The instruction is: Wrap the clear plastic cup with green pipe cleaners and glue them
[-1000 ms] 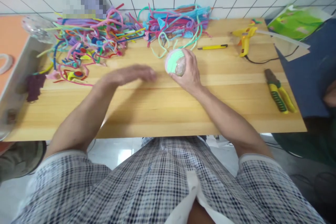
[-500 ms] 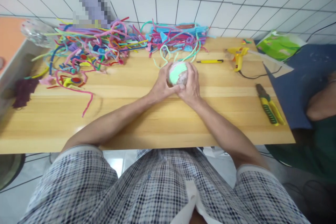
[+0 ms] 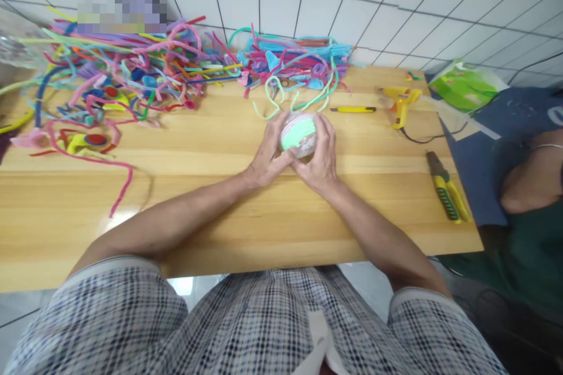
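Between my two hands is a ball (image 3: 299, 133), partly covered in mint-green and pale pink fuzzy strands, with a whitish, clear-looking patch at its lower right. My left hand (image 3: 269, 155) is wrapped round its left side. On the right side, the fingers of my right hand (image 3: 323, 155) curve over it, and both thumbs meet at the near side. Just beyond the ball, loose mint-green pipe cleaners (image 3: 276, 94) curl on the wooden table (image 3: 246, 228).
A heap of coloured pipe cleaners (image 3: 132, 70) spreads along the back left. To the right lie a yellow utility knife (image 3: 353, 109), a yellow glue gun (image 3: 401, 104) with a cable and green-yellow pliers (image 3: 444, 187). Another person's arm (image 3: 530, 179) shows at the right edge.
The camera view has shifted, so the table appears closer and the left-hand heap sits further left. The ball stays in both hands and looks slightly turned, showing more mint green.
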Demonstrator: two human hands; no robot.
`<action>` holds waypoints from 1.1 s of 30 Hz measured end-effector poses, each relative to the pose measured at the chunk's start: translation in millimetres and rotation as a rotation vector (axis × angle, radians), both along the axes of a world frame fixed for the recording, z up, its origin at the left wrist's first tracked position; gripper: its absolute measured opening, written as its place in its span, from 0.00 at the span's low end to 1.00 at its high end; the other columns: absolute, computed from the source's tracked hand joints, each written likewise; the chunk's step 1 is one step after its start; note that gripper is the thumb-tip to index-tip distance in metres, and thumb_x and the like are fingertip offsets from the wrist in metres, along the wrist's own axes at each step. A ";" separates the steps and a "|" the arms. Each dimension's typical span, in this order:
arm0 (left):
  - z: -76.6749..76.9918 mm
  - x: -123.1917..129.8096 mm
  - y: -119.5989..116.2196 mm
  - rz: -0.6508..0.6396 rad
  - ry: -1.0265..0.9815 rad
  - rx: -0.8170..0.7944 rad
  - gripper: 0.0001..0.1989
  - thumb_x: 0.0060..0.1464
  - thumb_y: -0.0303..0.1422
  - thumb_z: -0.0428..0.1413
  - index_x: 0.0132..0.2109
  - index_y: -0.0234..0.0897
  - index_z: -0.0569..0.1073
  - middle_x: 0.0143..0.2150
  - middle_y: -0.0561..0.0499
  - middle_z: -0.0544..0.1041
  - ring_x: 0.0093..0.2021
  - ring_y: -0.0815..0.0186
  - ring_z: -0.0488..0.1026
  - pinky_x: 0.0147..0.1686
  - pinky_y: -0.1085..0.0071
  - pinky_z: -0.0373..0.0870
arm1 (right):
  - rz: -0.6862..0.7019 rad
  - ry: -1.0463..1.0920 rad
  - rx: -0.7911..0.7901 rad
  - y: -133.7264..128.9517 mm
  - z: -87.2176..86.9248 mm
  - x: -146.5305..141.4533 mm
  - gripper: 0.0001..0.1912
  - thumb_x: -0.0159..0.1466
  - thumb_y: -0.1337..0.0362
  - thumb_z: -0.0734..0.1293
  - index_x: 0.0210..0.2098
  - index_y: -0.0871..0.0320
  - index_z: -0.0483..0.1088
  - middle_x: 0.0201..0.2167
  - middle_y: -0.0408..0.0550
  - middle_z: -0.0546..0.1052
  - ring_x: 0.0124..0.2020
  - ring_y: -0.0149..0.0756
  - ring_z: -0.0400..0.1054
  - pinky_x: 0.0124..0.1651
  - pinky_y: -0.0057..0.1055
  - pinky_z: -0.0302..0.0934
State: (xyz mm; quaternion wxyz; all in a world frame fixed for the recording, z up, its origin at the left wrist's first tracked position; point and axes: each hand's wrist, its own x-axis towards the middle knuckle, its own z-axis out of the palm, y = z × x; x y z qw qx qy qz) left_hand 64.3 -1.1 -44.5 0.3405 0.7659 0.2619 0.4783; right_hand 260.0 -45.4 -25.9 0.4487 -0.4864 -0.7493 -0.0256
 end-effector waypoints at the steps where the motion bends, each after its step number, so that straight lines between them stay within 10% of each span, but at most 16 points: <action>1: 0.6 -0.1 -0.4 -0.001 -0.001 -0.001 0.43 0.76 0.59 0.55 0.85 0.50 0.51 0.85 0.37 0.59 0.85 0.41 0.59 0.85 0.42 0.58 | -0.004 -0.007 -0.003 -0.7 0.6 0.1 0.54 0.75 0.33 0.67 0.86 0.53 0.44 0.79 0.68 0.65 0.81 0.66 0.62 0.82 0.70 0.61; 33: 12.7 -0.4 -11.5 0.044 0.012 -0.097 0.40 0.76 0.58 0.55 0.82 0.44 0.56 0.79 0.34 0.67 0.81 0.42 0.67 0.82 0.40 0.64 | 0.107 0.146 -0.155 -14.4 1.1 15.8 0.52 0.72 0.34 0.71 0.84 0.48 0.51 0.79 0.64 0.67 0.80 0.65 0.64 0.78 0.71 0.66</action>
